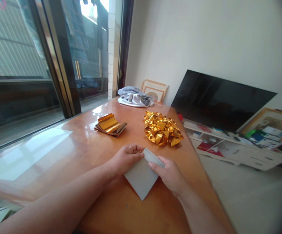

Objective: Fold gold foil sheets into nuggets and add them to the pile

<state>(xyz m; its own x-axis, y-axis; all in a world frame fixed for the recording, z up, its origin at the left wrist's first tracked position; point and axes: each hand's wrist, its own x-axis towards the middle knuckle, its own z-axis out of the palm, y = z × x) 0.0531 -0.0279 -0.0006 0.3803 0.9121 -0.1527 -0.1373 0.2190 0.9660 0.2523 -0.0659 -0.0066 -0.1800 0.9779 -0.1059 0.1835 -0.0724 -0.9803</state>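
Both my hands are at the near middle of a glossy orange wooden table (82, 152). My left hand (127, 159) pinches the upper left edge of a folded sheet of silver-grey paper (139, 178). My right hand (167, 174) grips its right side, with the thumb lying on the folded flap. The sheet's lower corner points toward me and rests near the tabletop. Beyond my hands lie a small stack of gold foil paper sheets (110, 125) and a heap of crumpled or folded gold foil pieces (162, 128).
A crumpled grey-and-white cloth (134, 97) and a leaning picture frame (154, 91) stand at the table's far end. A large window (16, 65) runs along the left. To the right are a black flat-screen TV (219, 97) and a low white cabinet (235, 152).
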